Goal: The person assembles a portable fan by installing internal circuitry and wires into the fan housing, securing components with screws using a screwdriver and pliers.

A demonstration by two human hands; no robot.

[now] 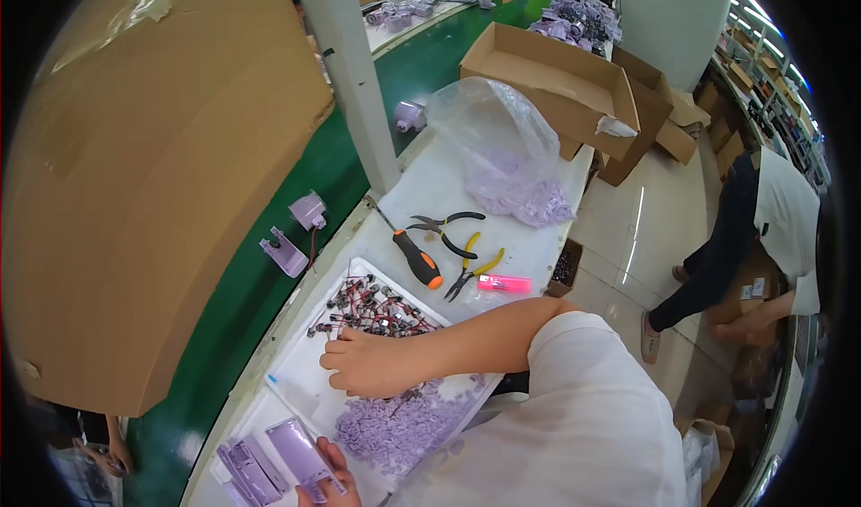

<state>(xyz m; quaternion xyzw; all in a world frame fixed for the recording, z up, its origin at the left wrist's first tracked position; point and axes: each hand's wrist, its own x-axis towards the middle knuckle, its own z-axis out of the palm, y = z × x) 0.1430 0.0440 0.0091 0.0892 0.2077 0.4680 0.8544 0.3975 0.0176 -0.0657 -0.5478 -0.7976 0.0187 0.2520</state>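
At the lower edge my left hand (pixel 334 485) is closed around a hollow light-purple plastic housing (pixel 300 449), open side up. My right hand (pixel 372 363) reaches across a white tray (pixel 296 363), its fingers curled downward and the tips hidden. It lies between a heap of small wired components (pixel 372 305) with red and black leads and a pile of tiny light-purple plastic pieces (pixel 395 426). Whatever its fingers pinch is out of sight. More purple housings (pixel 251 471) lie beside my left hand.
Beyond the tray lie a screwdriver (pixel 417 257), black-handled pliers (pixel 444 226), yellow-handled pliers (pixel 473 269) and a pink block (pixel 504 284). A plastic bag of purple parts (pixel 511 166) and a cardboard box (pixel 556 81) are further off. Purple assemblies (pixel 308 211) sit on the green belt (pixel 350 170). A person (pixel 735 238) bends at right.
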